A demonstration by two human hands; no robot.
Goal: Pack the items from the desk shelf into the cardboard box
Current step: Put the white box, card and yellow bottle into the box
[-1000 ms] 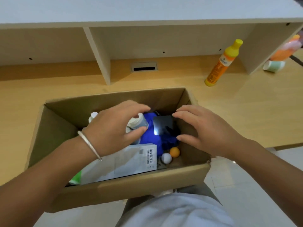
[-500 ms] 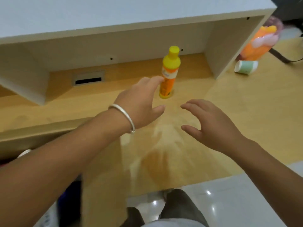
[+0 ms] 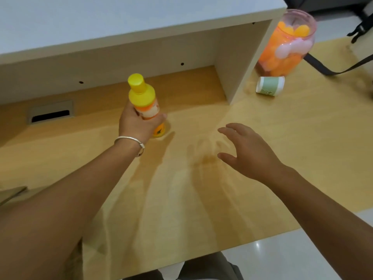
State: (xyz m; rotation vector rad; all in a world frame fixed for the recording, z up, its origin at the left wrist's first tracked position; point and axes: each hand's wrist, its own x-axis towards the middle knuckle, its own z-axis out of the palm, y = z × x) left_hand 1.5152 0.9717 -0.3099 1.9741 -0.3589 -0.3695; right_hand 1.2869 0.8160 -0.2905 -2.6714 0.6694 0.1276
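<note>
My left hand [image 3: 137, 123] is closed around an orange bottle with a yellow cap [image 3: 142, 94], just in front of the desk shelf [image 3: 232, 63]. The bottle tilts a little, and its base shows below my fingers close to the desk. My right hand [image 3: 244, 150] hovers over the wooden desk to the right, fingers spread, holding nothing. Only a corner of the cardboard box [image 3: 12, 193] shows at the left edge; its inside is out of view.
Right of the shelf's side panel stand a clear jar of orange and white balls [image 3: 286, 43] and a green paper cup on its side [image 3: 270, 85]. A black strap [image 3: 331, 71] crosses the desk there. A cable slot [image 3: 50, 114] sits at the shelf's back left.
My hands left the box and the view swung right. My left hand reached the bottle and closed on it. My right hand stayed open over the desk.
</note>
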